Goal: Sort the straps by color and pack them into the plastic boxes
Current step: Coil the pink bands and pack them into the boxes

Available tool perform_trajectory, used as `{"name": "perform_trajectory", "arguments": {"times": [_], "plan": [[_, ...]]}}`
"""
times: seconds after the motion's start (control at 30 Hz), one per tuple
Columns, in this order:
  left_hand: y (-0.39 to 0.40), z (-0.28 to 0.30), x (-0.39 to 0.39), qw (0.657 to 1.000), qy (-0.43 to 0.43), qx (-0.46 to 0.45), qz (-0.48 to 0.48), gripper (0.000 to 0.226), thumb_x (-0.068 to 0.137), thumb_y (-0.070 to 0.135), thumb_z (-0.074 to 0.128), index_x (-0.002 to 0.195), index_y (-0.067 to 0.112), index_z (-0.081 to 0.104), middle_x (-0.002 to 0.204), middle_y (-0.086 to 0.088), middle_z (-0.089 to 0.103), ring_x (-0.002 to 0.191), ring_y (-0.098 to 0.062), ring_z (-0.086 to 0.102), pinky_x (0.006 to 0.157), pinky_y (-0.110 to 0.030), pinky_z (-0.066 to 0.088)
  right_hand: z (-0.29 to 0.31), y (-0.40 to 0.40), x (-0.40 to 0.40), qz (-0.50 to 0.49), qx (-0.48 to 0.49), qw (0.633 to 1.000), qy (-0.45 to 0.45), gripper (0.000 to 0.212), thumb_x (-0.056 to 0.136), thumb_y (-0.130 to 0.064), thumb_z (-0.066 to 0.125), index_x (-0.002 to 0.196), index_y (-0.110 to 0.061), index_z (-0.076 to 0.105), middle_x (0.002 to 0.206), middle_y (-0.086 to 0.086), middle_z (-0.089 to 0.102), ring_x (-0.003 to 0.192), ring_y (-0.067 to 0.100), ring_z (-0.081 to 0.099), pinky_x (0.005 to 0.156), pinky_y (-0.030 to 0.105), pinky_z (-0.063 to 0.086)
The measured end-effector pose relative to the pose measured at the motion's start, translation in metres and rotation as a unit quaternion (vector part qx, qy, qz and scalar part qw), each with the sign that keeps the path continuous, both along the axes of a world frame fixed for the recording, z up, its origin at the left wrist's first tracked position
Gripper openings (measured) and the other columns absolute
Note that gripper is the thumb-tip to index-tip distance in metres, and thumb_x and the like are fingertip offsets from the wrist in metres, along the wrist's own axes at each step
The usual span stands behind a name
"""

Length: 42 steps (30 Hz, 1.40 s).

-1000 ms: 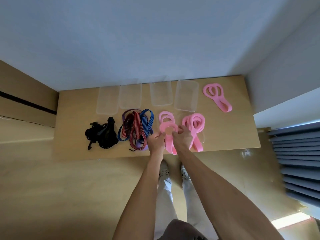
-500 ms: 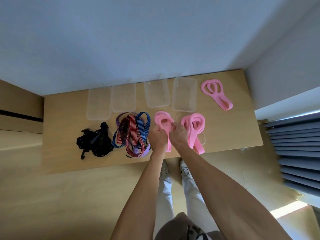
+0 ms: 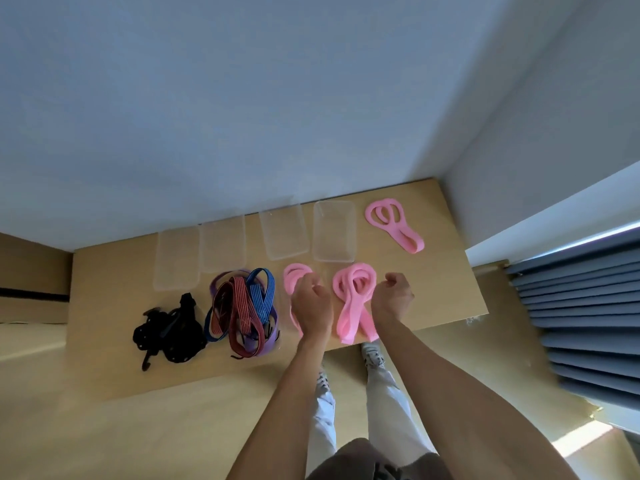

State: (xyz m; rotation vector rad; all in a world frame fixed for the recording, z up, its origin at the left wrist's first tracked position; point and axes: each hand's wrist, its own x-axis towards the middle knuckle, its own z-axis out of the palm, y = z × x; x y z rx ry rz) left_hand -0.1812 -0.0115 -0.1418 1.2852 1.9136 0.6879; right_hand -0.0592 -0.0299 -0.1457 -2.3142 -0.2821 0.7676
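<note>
My left hand (image 3: 311, 304) has its fingers curled on a coiled pink strap (image 3: 293, 277) near the front of the wooden table (image 3: 446, 292). My right hand (image 3: 393, 299) hovers in a fist just right of a second pink strap bundle (image 3: 351, 299) and holds nothing. A third pink strap (image 3: 393, 226) lies at the back right. A mixed bundle of red, blue and purple straps (image 3: 242, 306) sits left of my left hand, and a black strap pile (image 3: 169, 329) lies further left. Several clear plastic boxes (image 3: 334, 232) stand empty in a row at the back.
The table's back edge meets a blue-grey wall, and its right end is close to another wall. A grey slatted blind (image 3: 571, 306) hangs at the right. My legs and shoes (image 3: 372, 353) show below the table's front edge, on a wooden floor.
Both hands were together on the left pink strap. My right hand has let go and moved right, past the second pink bundle. My left hand stays on the strap.
</note>
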Motion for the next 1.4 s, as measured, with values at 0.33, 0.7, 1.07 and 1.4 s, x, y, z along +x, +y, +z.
{"name": "perform_trajectory", "arguments": {"times": [0.33, 0.7, 1.07, 1.4], "plan": [[0.088, -0.033, 0.153, 0.980, -0.028, -0.132, -0.144, 0.026, 0.090, 0.001, 0.048, 0.106, 0.001, 0.069, 0.108, -0.012, 0.068, 0.099, -0.024, 0.058, 0.087, -0.032, 0.043, -0.033, 0.060, 0.121, -0.007, -0.015, 1.000, 0.000, 0.049, 0.081, 0.011, 0.045, 0.125, -0.002, 0.064, 0.120, 0.023, 0.064, 0.111, 0.039, 0.060, 0.090, 0.041, 0.049], [0.158, -0.091, 0.213, 0.983, 0.069, -0.169, 0.015, 0.028, 0.094, 0.024, 0.059, 0.120, 0.014, 0.058, 0.117, -0.009, 0.059, 0.099, -0.031, 0.061, 0.074, -0.034, 0.046, -0.074, 0.139, 0.166, 0.157, -0.030, 0.987, 0.010, 0.048, 0.082, 0.010, 0.047, 0.123, -0.006, 0.066, 0.120, 0.018, 0.063, 0.105, 0.036, 0.063, 0.078, 0.035, 0.050], [0.158, -0.030, 0.195, 0.972, -0.165, -0.146, 0.080, 0.006, 0.092, 0.013, 0.063, 0.088, 0.013, 0.067, 0.085, -0.006, 0.069, 0.082, -0.027, 0.065, 0.069, -0.031, 0.053, -0.040, 0.143, 0.177, 0.067, -0.050, 0.979, 0.188, 0.014, 0.092, -0.011, 0.057, 0.085, -0.009, 0.068, 0.080, 0.006, 0.063, 0.073, 0.022, 0.058, 0.060, 0.028, 0.044], [0.123, 0.087, 0.115, 0.936, -0.324, -0.006, 0.138, 0.016, 0.099, 0.018, 0.061, 0.095, 0.010, 0.074, 0.077, -0.004, 0.075, 0.070, -0.013, 0.070, 0.065, -0.027, 0.058, 0.093, 0.124, 0.154, 0.062, 0.216, 0.931, 0.286, 0.021, 0.078, 0.002, 0.059, 0.089, -0.014, 0.069, 0.082, 0.003, 0.066, 0.077, 0.021, 0.061, 0.075, 0.036, 0.056]]}}
